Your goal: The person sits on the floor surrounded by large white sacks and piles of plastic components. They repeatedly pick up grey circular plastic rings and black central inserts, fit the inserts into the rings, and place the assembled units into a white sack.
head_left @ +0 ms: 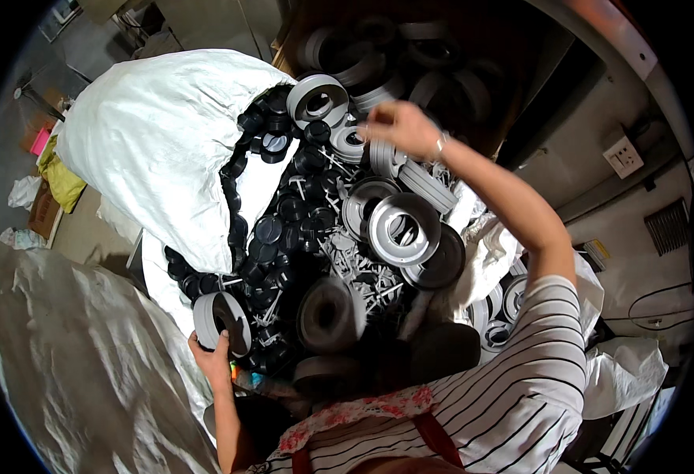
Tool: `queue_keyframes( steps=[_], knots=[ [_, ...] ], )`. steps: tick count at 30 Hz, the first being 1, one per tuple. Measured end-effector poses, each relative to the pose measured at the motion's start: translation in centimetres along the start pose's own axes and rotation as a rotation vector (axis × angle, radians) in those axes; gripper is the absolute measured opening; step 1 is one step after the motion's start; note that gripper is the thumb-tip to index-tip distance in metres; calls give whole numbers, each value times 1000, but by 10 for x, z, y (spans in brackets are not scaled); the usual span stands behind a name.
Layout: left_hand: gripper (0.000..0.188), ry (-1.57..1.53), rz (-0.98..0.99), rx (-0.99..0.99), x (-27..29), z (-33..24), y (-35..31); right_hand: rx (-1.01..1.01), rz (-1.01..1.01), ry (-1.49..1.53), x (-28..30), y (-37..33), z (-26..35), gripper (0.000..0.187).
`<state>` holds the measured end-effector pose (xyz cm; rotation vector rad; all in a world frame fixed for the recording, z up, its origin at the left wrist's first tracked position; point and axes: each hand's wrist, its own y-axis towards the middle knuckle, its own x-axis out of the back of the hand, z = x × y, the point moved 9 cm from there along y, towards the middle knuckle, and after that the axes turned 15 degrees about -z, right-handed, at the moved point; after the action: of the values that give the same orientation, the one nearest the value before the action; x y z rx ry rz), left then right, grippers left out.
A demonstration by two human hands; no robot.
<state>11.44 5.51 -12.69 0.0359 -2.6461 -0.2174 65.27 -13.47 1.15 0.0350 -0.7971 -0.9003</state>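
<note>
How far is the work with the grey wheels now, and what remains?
Done, it seems: grey wheels stacked in the box at the top. In hand: the left hand holds one grey wheel; the right hand reaches to the wheels near the box. Left: many loose wheels and small black hubs spilling from the white sack.

Right hand (401,125) grip motion-blurred.

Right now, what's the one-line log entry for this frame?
left hand: holds grey wheel | right hand: reaching over grey wheel pile, grip unclear | beside: white sack, black caps
</note>
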Motion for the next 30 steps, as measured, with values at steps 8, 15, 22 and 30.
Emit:
queue_keyframes(
  steps=[8,15,22,30],
  knots=[
    [57,27,26,78,-14,6,5,-305,-90,-556,-16,188,-174,61],
    [57,-176,98,224,-32,9,10,-432,376,-704,-49,225,-310,60],
    [53,-9,101,219,-30,2,11,-498,394,-552,-34,184,-329,47],
    [56,-212,152,309,-24,-6,-3,-413,907,-215,-80,34,-186,85]
  ],
)
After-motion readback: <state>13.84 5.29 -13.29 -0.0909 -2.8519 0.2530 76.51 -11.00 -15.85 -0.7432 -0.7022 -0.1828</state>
